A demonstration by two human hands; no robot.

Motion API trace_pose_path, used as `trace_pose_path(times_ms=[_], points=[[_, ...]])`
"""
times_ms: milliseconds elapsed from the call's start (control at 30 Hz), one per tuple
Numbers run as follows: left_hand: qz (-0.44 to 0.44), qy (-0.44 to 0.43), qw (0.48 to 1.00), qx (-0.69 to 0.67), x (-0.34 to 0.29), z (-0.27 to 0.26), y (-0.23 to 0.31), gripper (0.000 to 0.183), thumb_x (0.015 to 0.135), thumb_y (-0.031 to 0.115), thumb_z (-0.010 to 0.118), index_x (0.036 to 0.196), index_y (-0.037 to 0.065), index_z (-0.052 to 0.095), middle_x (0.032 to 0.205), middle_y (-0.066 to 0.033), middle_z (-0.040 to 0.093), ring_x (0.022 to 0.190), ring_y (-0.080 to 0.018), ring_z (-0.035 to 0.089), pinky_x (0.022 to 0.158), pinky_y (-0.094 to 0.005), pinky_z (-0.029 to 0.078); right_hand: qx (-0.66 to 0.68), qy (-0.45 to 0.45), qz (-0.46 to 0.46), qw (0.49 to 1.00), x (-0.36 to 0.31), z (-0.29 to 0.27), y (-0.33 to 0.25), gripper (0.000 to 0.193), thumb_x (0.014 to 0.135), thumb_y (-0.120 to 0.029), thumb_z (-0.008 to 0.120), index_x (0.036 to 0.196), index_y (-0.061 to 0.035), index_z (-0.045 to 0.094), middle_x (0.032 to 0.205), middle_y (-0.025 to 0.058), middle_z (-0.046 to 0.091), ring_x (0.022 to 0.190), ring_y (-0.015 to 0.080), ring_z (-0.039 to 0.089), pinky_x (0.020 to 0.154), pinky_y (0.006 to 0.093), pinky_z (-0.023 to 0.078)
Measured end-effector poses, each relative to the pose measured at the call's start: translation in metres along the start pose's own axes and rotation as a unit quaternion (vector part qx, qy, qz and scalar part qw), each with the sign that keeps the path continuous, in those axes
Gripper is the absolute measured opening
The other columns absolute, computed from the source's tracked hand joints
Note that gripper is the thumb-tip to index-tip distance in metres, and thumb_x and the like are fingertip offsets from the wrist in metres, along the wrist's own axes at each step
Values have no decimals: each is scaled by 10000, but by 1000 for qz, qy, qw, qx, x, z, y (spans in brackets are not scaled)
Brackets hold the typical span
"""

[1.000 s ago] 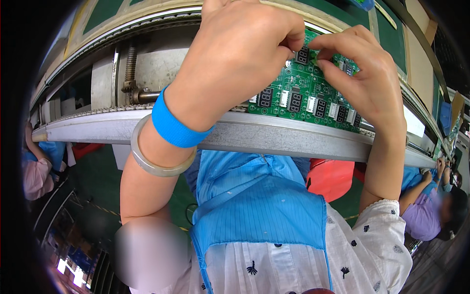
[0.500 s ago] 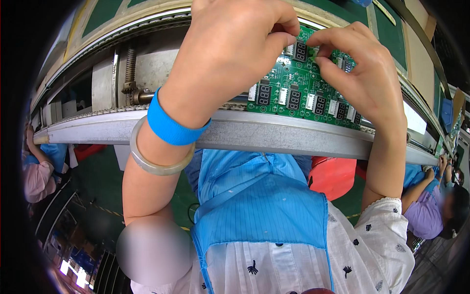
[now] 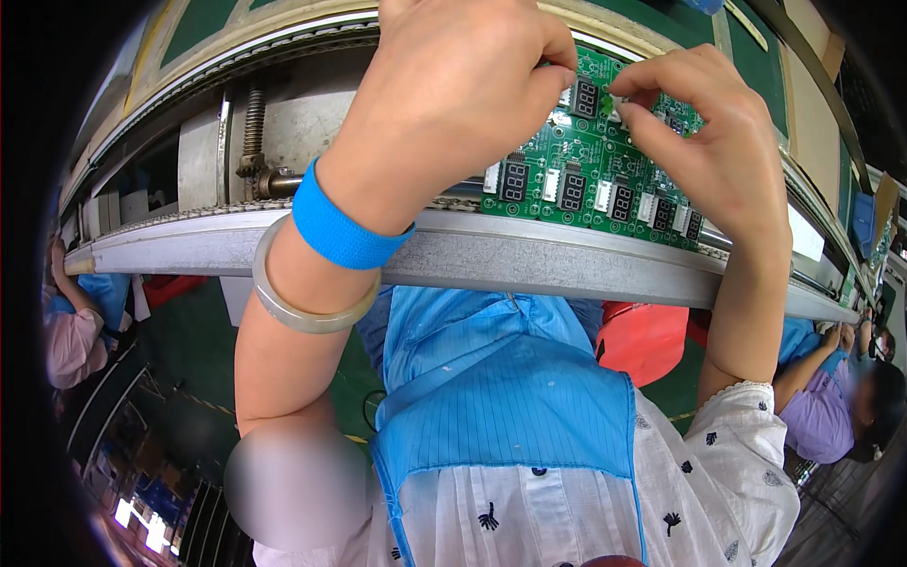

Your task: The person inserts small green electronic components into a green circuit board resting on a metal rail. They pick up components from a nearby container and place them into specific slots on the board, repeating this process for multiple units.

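A panel of green circuit boards [image 3: 529, 203] lies across the conveyor rails, with black digit displays [image 3: 573, 192] and white connectors [image 3: 551, 185] on it. My left hand [image 3: 463, 104], a blue band at its wrist, reaches over the panel's left part. Its thumb and index finger are pinched beside an upper-row display [image 3: 586, 97]; what is between the tips is hidden. My right hand [image 3: 713, 132] comes from the right, thumb and index finger closed about a small white connector [image 3: 620, 103] just right of that display. The right hand's palm covers some of the boards behind it.
A grey metal rail [image 3: 557, 250] runs across in front of me, and a chain-edged rail runs behind. A threaded rod [image 3: 253, 128] stands left of the panel. Other people [image 3: 76, 331] sit at both sides. A red seat [image 3: 644, 340] shows below the rail.
The circuit boards have shifted slightly to the right along the rails. Both my hands have moved a little to the right with them, fingers still pinched.
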State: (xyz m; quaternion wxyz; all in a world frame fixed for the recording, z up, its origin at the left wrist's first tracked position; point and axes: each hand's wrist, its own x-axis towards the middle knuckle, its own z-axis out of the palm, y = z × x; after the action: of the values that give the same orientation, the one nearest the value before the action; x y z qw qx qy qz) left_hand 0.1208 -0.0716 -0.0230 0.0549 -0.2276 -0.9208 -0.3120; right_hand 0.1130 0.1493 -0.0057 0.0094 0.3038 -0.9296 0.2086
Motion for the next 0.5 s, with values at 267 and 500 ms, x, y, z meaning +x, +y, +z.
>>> trace_pose_path(times_ms=[267, 500], points=[[12, 8, 1000, 12, 0, 3, -1, 130, 857, 146, 671, 858, 66, 773, 895, -97, 692, 941, -321, 591, 856, -460, 382, -21, -1, -22, 1000, 0, 0, -4, 152, 784, -46, 761, 932, -24, 736, 867, 74, 684, 895, 261, 606, 796, 368, 482], [35, 73, 996, -37, 0, 9, -12, 86, 834, 109, 702, 837, 46, 761, 866, -108, 689, 885, -325, 606, 830, -450, 426, -33, -7, -34, 999, 0, 0, -5, 140, 782, -44, 761, 918, -28, 735, 875, 77, 686, 898, 268, 602, 786, 374, 480]])
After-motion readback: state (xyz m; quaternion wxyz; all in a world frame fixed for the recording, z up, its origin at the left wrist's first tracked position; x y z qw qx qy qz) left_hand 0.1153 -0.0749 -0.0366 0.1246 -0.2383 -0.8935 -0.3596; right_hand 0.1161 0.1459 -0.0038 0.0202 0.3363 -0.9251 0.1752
